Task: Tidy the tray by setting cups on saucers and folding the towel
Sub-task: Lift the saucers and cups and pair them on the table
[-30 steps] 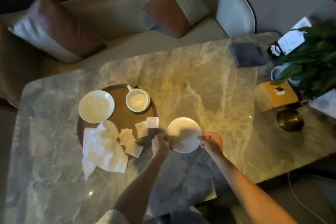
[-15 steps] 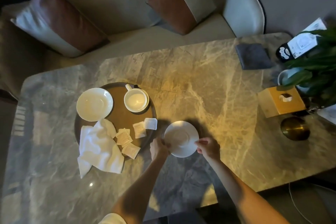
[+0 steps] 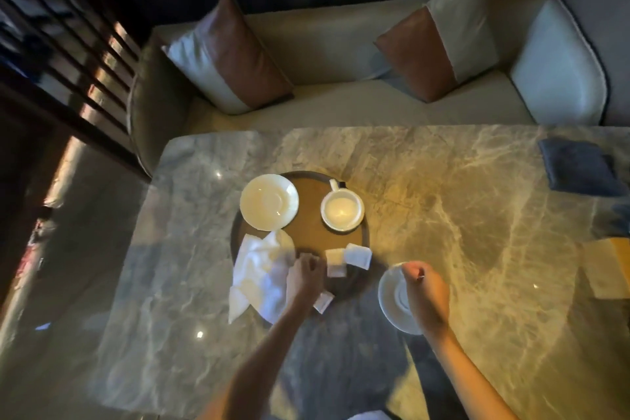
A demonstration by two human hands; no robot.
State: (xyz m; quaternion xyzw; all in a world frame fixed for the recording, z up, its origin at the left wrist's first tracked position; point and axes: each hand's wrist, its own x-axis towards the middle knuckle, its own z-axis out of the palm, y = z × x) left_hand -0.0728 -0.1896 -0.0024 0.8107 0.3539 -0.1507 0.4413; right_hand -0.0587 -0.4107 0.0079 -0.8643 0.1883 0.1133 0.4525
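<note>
A round brown tray sits on the marble table. On it are a white saucer at the back left and a white cup standing directly on the tray at the back right. A crumpled white towel hangs over the tray's front left rim. My left hand reaches over the tray's front with fingers curled down beside the towel; what it grips is hidden. A second saucer lies on the table right of the tray. My right hand hovers above it, loosely curled, holding nothing I can see.
Small white sachets lie at the tray's front, one off its rim by my left wrist. A dark folded cloth lies at the far right. A sofa with two cushions runs behind the table.
Both hands let go of the second saucer, which now lies on the table. My left hand moved left onto the tray's front by the towel. The camera swung left.
</note>
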